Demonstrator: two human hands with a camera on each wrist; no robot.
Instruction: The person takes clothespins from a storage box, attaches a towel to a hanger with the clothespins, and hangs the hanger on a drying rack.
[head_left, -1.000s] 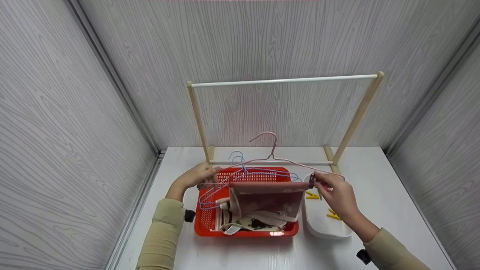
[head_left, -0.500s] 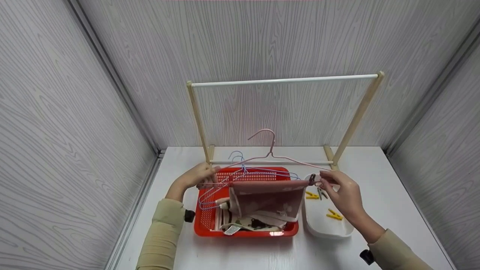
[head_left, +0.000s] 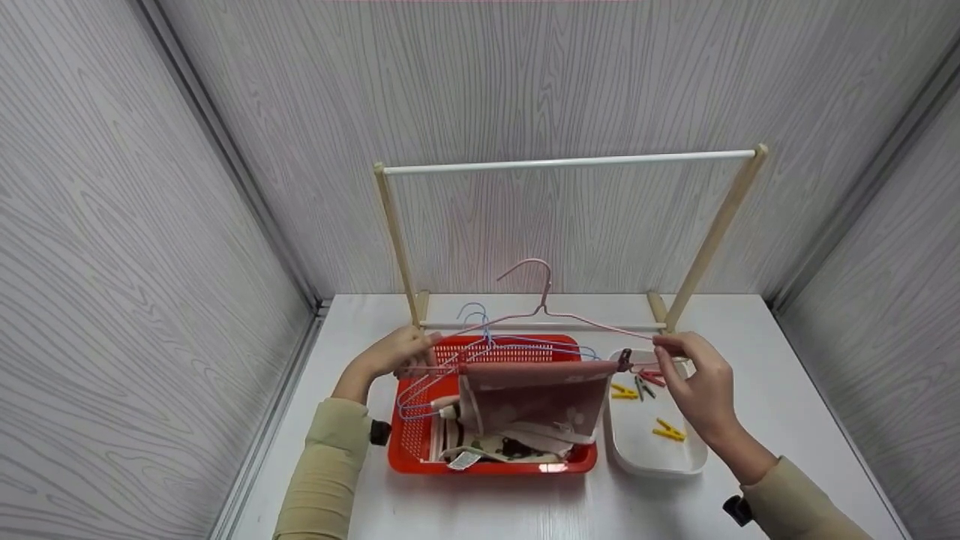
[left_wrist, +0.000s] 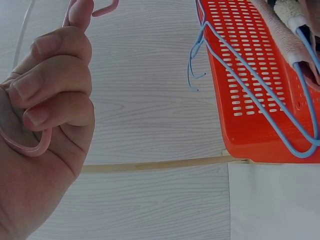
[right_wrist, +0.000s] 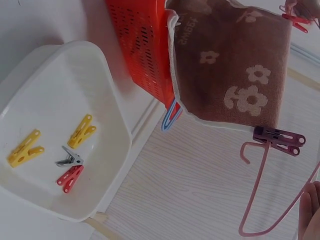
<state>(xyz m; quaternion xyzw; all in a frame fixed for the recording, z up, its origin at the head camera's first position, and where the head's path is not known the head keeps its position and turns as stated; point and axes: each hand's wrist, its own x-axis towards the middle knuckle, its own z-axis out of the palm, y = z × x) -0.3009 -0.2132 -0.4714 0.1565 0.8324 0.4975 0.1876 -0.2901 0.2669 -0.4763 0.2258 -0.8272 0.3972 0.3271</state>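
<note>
A pink wire hanger [head_left: 542, 304] is held level, hook up, above the red basket. My left hand [head_left: 401, 352] grips its left end, with fingers curled round the wire in the left wrist view. My right hand [head_left: 703, 386] pinches the wire at the right shoulder between thumb and fingers. Over the hanger's lower bar hangs a brownish-pink towel [head_left: 540, 397] with pale flowers. A dark red clothespin [right_wrist: 280, 140] clips its right edge; a red clothespin [right_wrist: 297, 22] sits at its left edge. The right wrist view shows only part of my right hand.
Under the towel, the red basket [head_left: 495, 468] holds folded cloths and blue hangers [head_left: 487, 339]. A white tub [head_left: 660, 470] to its right contains several clothespins, including a yellow clothespin [head_left: 667, 430]. Behind stands a wooden rack with a white rail [head_left: 570, 161].
My right hand has left the dark red clothespin and moved right along the hanger to its shoulder. The clothespin stays on the towel. My left hand has kept its grip in place.
</note>
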